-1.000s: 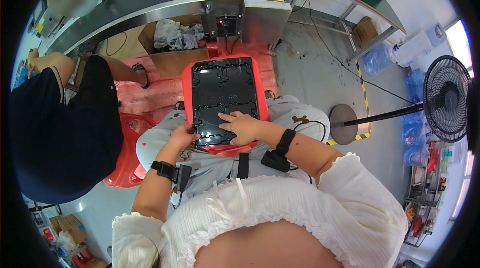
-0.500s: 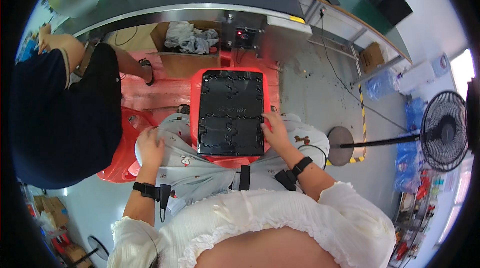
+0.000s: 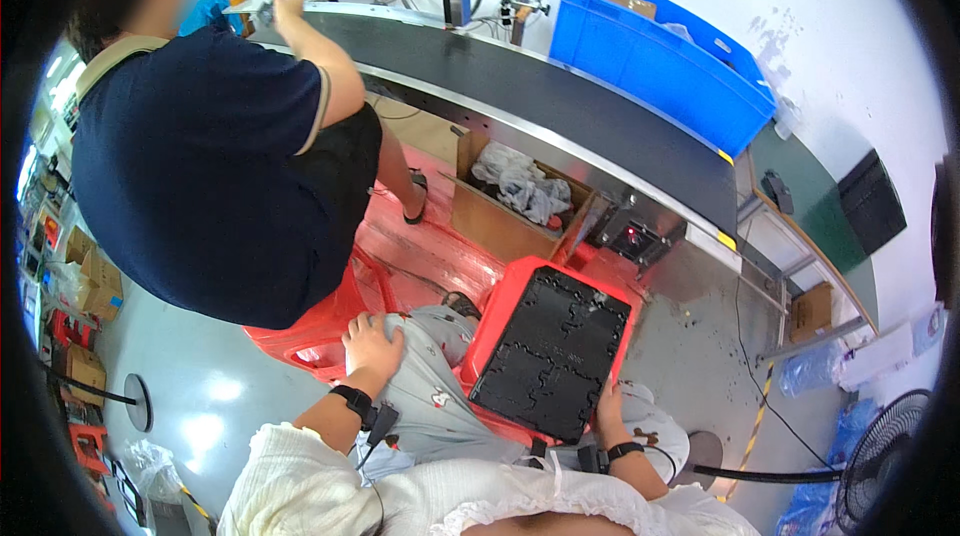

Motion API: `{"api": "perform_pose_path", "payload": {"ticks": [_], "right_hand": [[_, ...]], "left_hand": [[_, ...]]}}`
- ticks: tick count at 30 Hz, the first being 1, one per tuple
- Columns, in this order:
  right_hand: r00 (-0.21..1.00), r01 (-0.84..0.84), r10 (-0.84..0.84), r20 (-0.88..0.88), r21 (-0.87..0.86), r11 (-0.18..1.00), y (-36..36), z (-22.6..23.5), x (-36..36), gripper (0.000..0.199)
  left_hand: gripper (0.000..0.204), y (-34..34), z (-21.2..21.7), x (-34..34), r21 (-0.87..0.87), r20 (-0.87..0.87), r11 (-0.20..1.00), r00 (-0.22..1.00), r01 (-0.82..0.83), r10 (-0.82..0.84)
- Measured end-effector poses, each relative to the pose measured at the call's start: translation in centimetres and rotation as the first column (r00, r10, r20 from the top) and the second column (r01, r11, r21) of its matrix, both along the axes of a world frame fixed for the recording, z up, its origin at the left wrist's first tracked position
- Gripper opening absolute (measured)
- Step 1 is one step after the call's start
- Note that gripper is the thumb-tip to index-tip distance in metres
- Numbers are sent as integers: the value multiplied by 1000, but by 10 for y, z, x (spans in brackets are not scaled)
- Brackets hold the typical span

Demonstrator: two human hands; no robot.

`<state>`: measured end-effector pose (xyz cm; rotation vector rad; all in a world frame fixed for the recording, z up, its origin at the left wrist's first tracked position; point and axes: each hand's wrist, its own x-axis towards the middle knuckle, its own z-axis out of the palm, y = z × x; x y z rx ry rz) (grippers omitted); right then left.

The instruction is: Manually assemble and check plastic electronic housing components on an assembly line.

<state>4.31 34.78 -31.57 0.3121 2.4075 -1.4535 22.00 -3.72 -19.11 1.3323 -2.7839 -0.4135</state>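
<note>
A flat black panel [image 3: 556, 354] with jigsaw-shaped raised outlines lies on a red plastic stool [image 3: 484, 328] between my knees. My right hand [image 3: 608, 410] is beside the panel's right edge near its lower corner, its fingers stretched along that side. Part of those fingers is hard to make out. Resting on my left knee, my left hand [image 3: 370, 348] has its fingers spread and holds nothing. Dark bands with small boxes are strapped on both wrists.
A dark conveyor belt [image 3: 530, 101] runs across the front, with a blue crate [image 3: 655, 56] behind it. An open carton [image 3: 500, 211] of plastic bags stands beneath. To my left, a person in a dark shirt [image 3: 200, 176] sits on a red stool [image 3: 300, 348], one arm over the belt. A fan [image 3: 885, 456] stands at right.
My view has turned left, bringing the co-worker and blue crate more into sight. My right hand has slid nearer the panel's lower right corner. My left hand stays on my knee.
</note>
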Motion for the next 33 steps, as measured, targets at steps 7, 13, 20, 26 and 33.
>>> {"api": "perform_pose_path", "payload": {"ticks": [7,13,20,26,33], "right_hand": [[875,483,-404,267,-534,694,-2,-16,1,73],[836,528,-457,305,-218,820,4,-39,-6,73],[864,458,-454,217,33,888,0,-18,1,64],[842,495,-508,179,113,861,-2,-9,1,60],[856,458,-489,165,193,868,3,-10,8,62]], "left_hand": [[50,0,-2,-3,-2,-6,1000,1000,0,0],[48,-2,-12,-7,-32,-5,999,1000,18,-18],[47,-4,-21,-13,-85,43,995,998,55,-51],[47,-5,-18,-29,-98,133,992,989,81,-68],[47,-8,-22,-45,-77,247,991,965,107,-85]]}}
